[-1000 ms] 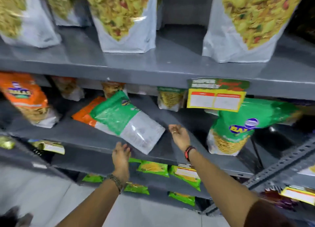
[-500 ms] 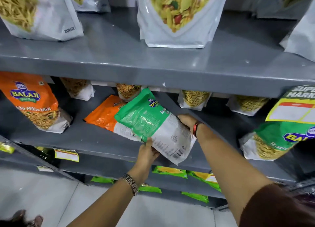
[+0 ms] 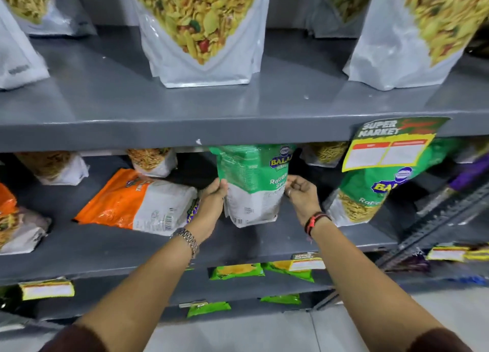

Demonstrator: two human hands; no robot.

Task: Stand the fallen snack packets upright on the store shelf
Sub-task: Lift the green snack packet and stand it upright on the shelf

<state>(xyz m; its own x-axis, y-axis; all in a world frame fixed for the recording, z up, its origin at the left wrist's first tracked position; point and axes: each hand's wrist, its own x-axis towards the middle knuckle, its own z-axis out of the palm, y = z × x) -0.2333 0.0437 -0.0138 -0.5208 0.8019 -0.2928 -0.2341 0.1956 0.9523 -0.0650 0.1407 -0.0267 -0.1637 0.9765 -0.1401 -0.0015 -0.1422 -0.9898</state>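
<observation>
At the centre of the frame, both hands hold a green packet (image 3: 251, 185) upright on the middle shelf (image 3: 238, 242). The left hand (image 3: 211, 200) pinches its left edge, with the fingers wrapped over the side; the right hand (image 3: 301, 193) presses its right edge, with the fingers curled against it. So both grips are closed on the green packet. Its white lower end sits on or just above the shelf board; which of the two cannot be told. Its top reaches up behind the front lip of the upper shelf (image 3: 185, 129).

Just left of the left hand, an orange packet (image 3: 137, 200) lies flat on the same shelf, its orange end toward the left of the frame and its white end with a barcode toward the hand. At the far left edge another orange packet (image 3: 16, 219) leans, partly cut off. To the right of the right hand a second green packet (image 3: 370, 195) stands tilted, partly covered by a yellow price tag (image 3: 389, 145) that hangs from the upper shelf lip. Small pouches (image 3: 153, 161) stand at the back of the middle shelf.

On the upper shelf large white pouches (image 3: 201, 34) of yellow snack mix stand upright. Low in the frame, flat green sachets (image 3: 238, 271) lie on the lower shelves. The left wrist wears a metal watch (image 3: 186, 239), the right a dark band (image 3: 315, 220).
</observation>
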